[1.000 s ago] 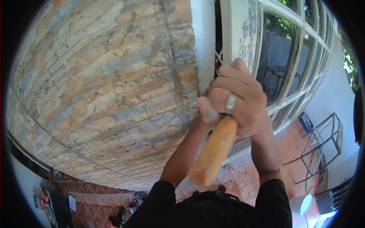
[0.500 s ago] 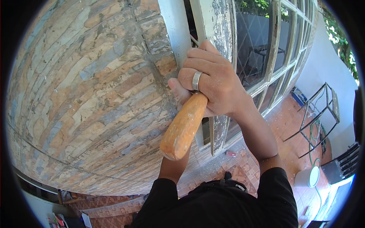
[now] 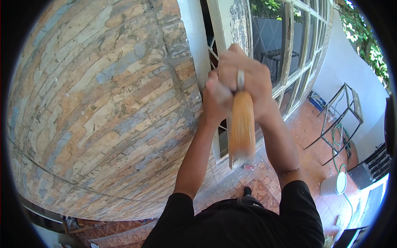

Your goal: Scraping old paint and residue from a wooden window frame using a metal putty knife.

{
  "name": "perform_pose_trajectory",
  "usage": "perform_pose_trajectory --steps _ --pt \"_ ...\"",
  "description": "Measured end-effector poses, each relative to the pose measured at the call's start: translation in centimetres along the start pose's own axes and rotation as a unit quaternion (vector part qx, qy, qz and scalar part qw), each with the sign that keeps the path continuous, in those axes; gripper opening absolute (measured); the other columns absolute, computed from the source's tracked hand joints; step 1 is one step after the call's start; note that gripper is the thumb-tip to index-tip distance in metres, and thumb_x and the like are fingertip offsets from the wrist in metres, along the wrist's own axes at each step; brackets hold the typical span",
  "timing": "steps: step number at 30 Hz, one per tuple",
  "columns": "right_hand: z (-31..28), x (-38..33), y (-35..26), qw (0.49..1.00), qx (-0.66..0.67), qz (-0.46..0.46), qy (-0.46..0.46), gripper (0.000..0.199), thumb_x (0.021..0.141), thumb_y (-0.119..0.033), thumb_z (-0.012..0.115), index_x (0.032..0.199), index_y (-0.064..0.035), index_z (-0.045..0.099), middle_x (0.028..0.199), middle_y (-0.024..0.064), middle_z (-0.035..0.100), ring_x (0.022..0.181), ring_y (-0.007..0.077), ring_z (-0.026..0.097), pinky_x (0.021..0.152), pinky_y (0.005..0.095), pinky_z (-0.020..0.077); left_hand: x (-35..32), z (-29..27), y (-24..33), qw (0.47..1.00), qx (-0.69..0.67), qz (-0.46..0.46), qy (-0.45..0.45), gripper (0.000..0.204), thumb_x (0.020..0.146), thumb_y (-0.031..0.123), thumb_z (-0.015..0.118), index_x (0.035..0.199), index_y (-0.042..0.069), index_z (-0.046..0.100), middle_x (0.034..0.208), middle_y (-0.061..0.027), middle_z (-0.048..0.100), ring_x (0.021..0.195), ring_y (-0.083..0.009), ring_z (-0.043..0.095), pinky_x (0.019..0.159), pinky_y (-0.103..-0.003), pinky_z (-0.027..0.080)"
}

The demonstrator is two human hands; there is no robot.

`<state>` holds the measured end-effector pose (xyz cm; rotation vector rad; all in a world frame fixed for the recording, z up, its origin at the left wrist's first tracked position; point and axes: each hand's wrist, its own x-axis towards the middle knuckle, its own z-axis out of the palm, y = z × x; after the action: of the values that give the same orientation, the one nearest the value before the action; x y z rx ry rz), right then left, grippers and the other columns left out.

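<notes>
My right hand point(image 3: 250, 78), with a silver ring on one finger, is wrapped round a wooden-handled tool point(image 3: 242, 126). Its thick, light brown handle points down toward me, smeared by motion; the working end is hidden by my hands, so its kind does not show. Close against it on the left is my left hand point(image 3: 216, 99), thumb up, its other fingers hidden or blurred. Both hands are at the edge of a partly open window sash point(image 3: 225, 25), whose white paint is flaked and peeling.
A stone-clad wall point(image 3: 111, 95) fills the left side. Glass panes point(image 3: 269, 45) in worn white frames run to the right. On the tiled floor point(image 3: 300, 140) stand a metal-framed stand point(image 3: 346, 118) and a white bucket point(image 3: 333, 184); a green hose point(image 3: 337, 136) lies near them.
The tool's handle has swung right and now hangs more upright. My right hand has shifted right a little. My left forearm, mostly hidden before, now shows beside the wall.
</notes>
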<state>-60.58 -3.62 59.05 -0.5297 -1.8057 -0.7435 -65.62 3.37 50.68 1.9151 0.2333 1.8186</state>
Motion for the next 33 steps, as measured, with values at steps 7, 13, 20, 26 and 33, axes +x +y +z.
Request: perform_pose_trajectory --steps 7,13,20,26,33 --pt "0.4 -0.2 -1.1 0.999 -0.012 0.01 -0.034 0.031 0.074 -0.007 0.063 0.057 -0.0059 0.038 0.054 0.0042 0.037 0.051 0.0222 0.037 0.053 0.0329 0.0287 -1.0 0.9 -7.0 0.978 -0.174 0.031 -0.114 0.059 0.073 0.027 0.072 0.115 0.001 0.04 0.085 -0.0206 0.061 0.08 -0.0398 0.063 0.068 -0.042 0.05" --pt "-1.3 -0.7 -0.8 0.999 -0.026 0.039 -0.026 0.038 0.077 -0.011 0.064 0.058 -0.0041 0.032 0.056 0.0047 0.032 0.053 0.0209 0.03 0.056 0.0333 0.0271 -0.2 -0.9 -2.1 0.992 -0.092 0.047 -0.077 0.047 0.081 0.022 0.066 0.112 -0.003 0.041 0.085 -0.0242 0.062 0.079 -0.0386 0.064 0.065 -0.041 0.051" --pt "-1.4 -1.1 -0.7 0.99 -0.075 0.111 -0.038 0.032 0.073 -0.009 0.063 0.058 -0.0026 0.036 0.06 0.0081 0.039 0.054 0.0229 0.037 0.053 0.0334 0.0289 0.1 -1.2 -2.0 0.988 -0.121 0.041 -0.086 0.044 0.082 0.02 0.063 0.112 -0.001 0.04 0.086 -0.0263 0.062 0.082 -0.0407 0.063 0.067 -0.044 0.051" --pt "-0.5 -1.2 0.6 0.997 -0.021 0.067 -0.036 0.037 0.076 -0.016 0.064 0.058 -0.0021 0.036 0.059 0.0067 0.034 0.053 0.0234 0.034 0.054 0.0342 0.032 -0.2 -1.2 -2.0 0.987 -0.132 0.013 -0.095 0.046 0.081 0.02 0.064 0.114 0.0 0.039 0.086 -0.0267 0.061 0.083 -0.0437 0.061 0.068 -0.046 0.05" --pt "-0.6 -0.8 -0.5 0.987 -0.032 0.155 0.027 0.032 0.073 -0.01 0.058 0.057 -0.0058 0.03 0.059 0.0038 0.034 0.054 0.0185 0.029 0.055 0.032 0.0256 -0.2 -1.1 -1.6 0.98 -0.158 -0.027 -0.121 0.049 0.076 0.019 0.068 0.113 0.0 0.041 0.09 -0.023 0.062 0.085 -0.0371 0.064 0.07 -0.041 0.051"
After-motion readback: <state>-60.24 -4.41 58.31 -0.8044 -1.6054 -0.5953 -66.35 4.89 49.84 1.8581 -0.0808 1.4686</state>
